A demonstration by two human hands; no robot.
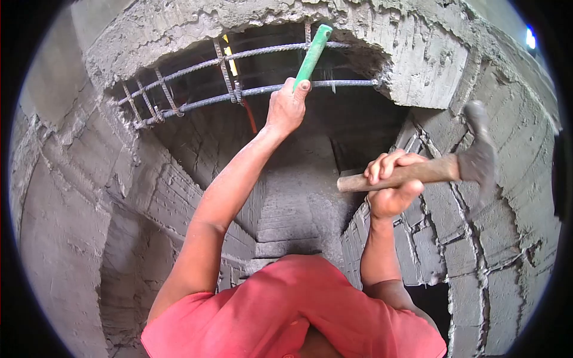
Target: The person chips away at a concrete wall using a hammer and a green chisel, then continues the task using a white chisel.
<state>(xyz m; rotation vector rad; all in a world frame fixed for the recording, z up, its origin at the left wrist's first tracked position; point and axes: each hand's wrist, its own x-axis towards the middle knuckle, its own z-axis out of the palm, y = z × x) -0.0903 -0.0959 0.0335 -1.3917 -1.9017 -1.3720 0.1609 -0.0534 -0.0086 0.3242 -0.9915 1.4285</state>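
My left hand (286,107), arm stretched forward, is closed around the lower end of a green bar-shaped tool (313,55). A dark spot like a hole marks its far end, which overlaps the broken concrete edge (358,24) in this view. My fist hides its near end. On the right, my right hand (394,185) grips the wooden handle of a hammer (439,169). The hammer lies sideways, its metal head to the right and blurred by motion. Exposed ribbed steel bars (256,90) run across the opening just beyond my left hand.
Rough block walls (471,238) with mortar joints rise on both sides. Below, a grey concrete surface (292,197) runs between them. A yellow strip (231,56) and a red strip (249,117) hang near the bars. A dark gap (433,304) shows at lower right.
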